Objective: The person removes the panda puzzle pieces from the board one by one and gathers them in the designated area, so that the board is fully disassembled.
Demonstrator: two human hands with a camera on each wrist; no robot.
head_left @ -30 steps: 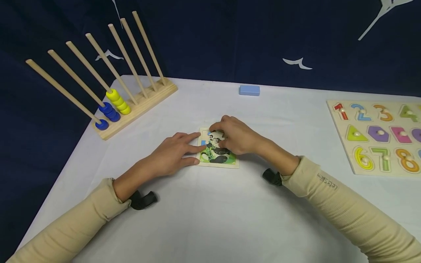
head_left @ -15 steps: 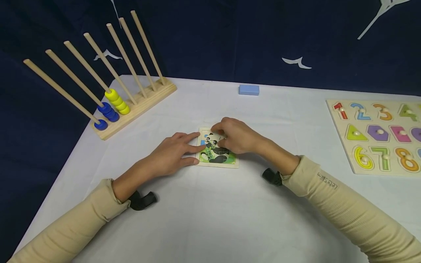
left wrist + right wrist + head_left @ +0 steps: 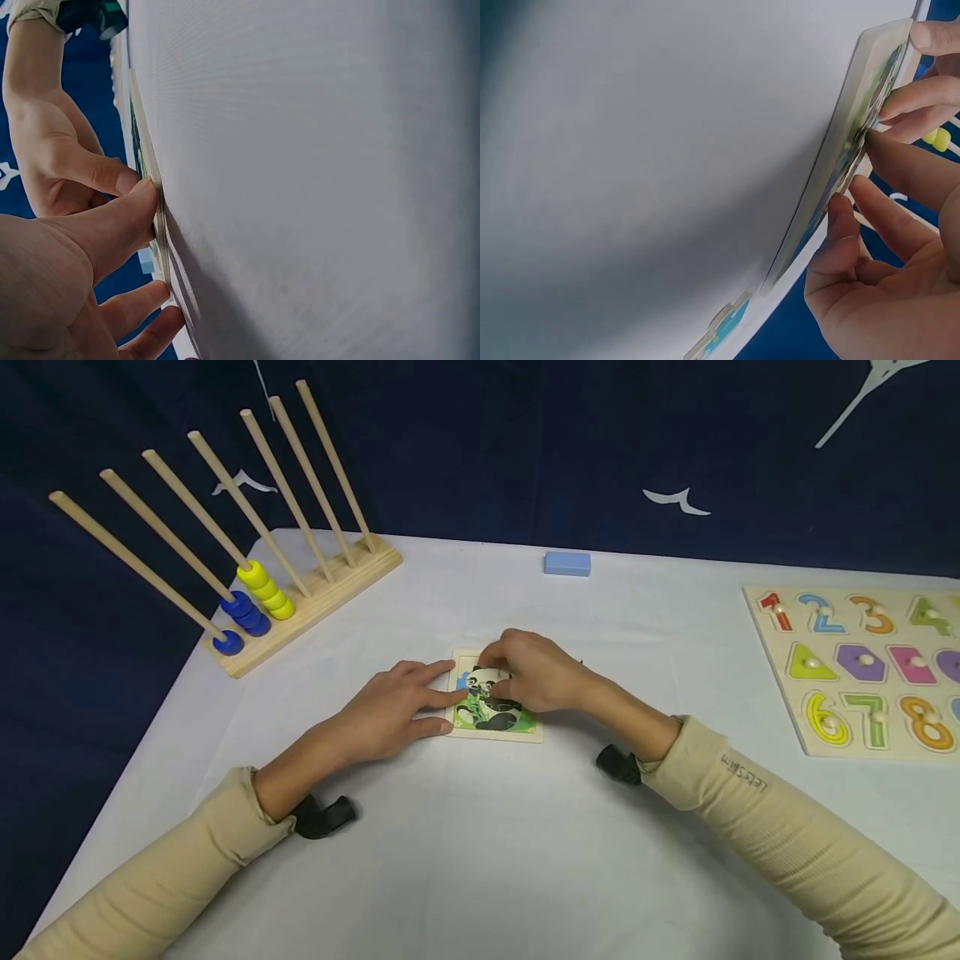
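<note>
A small wooden panda jigsaw puzzle lies flat on the white table in the head view. My left hand rests along its left side, with straight fingers touching the frame and the picture. Above the right half of the puzzle is my right hand, its fingers curled. Between thumb and fingers it pinches a puzzle piece bearing the panda's head. That hand hides the picture's upper right. On the table beyond the board, the right wrist view shows a loose blue puzzle piece.
A wooden abacus stand with upright rods and blue and yellow beads stands at the back left. One blue block lies near the far edge. To the right is a number-and-shape peg board. A dark curtain hangs behind the table.
The panda-head piece has slid slightly down and left within the puzzle, under my right fingers. My left hand has stayed on the board's left side.
</note>
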